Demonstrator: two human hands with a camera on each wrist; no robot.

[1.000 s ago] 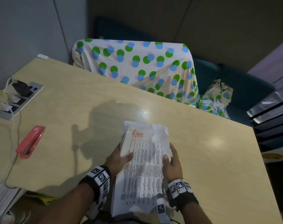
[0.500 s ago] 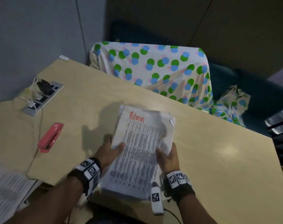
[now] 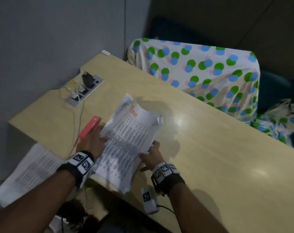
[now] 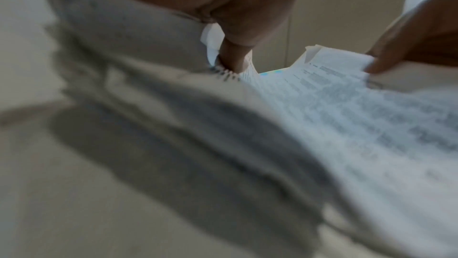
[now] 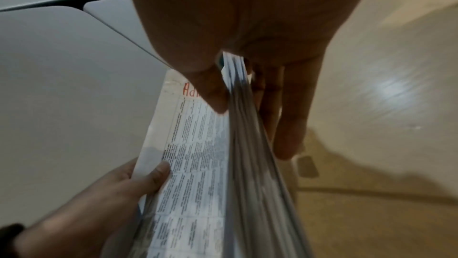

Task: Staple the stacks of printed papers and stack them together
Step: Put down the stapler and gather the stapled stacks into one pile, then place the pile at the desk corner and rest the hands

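Observation:
I hold a thick stack of printed papers [image 3: 127, 138] headed "Admin" in red, tilted above the near edge of the beige table [image 3: 210, 148]. My left hand [image 3: 94, 143] grips its left edge, thumb on the top sheet. My right hand [image 3: 151, 157] grips its right edge, thumb on top and fingers beneath, as the right wrist view shows on the stack [image 5: 198, 164]. A red stapler [image 3: 90, 126] lies on the table just beyond my left hand, partly hidden by it. The left wrist view is blurred and shows the stack [image 4: 347, 115] with my left thumb on it.
A grey power strip [image 3: 85, 89] with plugs and cables sits at the table's far left. More printed sheets [image 3: 30, 172] lie lower left, off the table edge. A chair draped in polka-dot cloth [image 3: 201, 73] stands behind the table. Bare table surface lies to the right.
The stack has swung left and turned counter-clockwise toward the stapler, both hands still holding it. The head view has also shifted, so the table appears further right.

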